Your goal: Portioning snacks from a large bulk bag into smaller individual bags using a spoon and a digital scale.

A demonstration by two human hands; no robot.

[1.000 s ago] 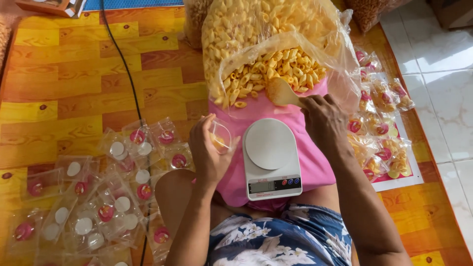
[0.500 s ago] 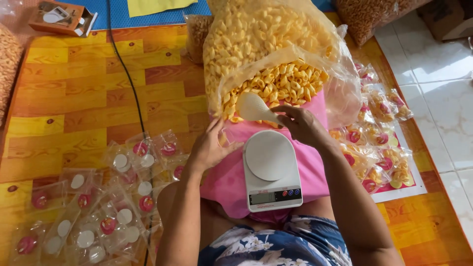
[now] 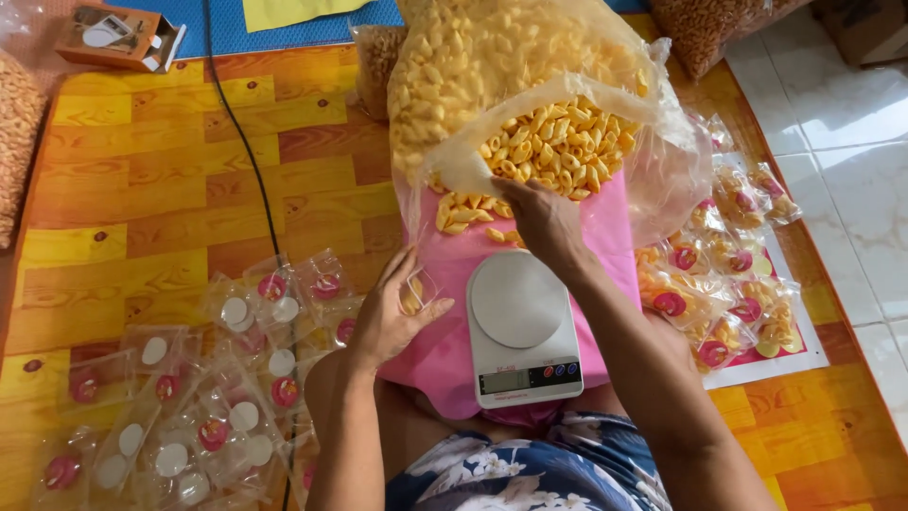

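Reaching forward, the right hand point(image 3: 539, 216) digs into the big bag of snacks point(image 3: 544, 142) just beyond the scale point(image 3: 518, 326), its grip hidden; the left hand point(image 3: 392, 317) pinches a small empty pouch point(image 3: 416, 291) beside it.

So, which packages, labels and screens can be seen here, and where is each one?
Big clear bag: top centre, full of yellow snacks.
Scale screen: grey strip on the white scale front.
Empty pouches: lower left, clear, with round red and white labels.
Filled pouches: right, clear, with red labels.
Cardboard box: top left, brown.
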